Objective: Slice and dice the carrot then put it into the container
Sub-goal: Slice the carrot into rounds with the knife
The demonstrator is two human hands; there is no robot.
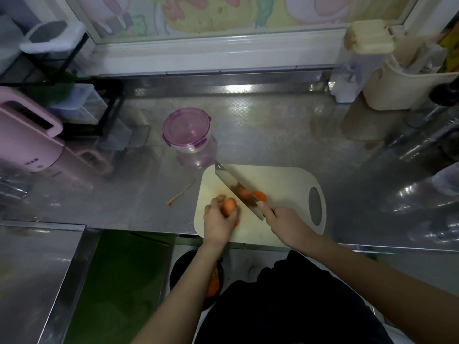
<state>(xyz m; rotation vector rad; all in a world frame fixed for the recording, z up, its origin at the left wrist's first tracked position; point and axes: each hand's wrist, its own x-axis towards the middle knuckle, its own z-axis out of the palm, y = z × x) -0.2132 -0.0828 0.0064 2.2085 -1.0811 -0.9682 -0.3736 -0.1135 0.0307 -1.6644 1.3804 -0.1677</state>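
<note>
While the left hand (218, 219) curls round the carrot (228, 206) on the cutting board's (288, 180) near-left part, the right hand (283, 220) grips the cleaver (236, 184); better to tuck those left fingertips (213, 201) behind the knuckles. Beyond the board's far-left corner, the container (186, 130) sits lidded.

Orange carrot (228, 206) cut on board; lidded container (186, 131) beyond.

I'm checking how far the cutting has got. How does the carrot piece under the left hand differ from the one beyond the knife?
The left hand grips the held carrot piece; the loose carrot piece lies untouched. The held carrot piece sits left of the knife, the loose carrot piece right of it, partly behind the blade. Both are orange and rest on the cutting board.
</note>
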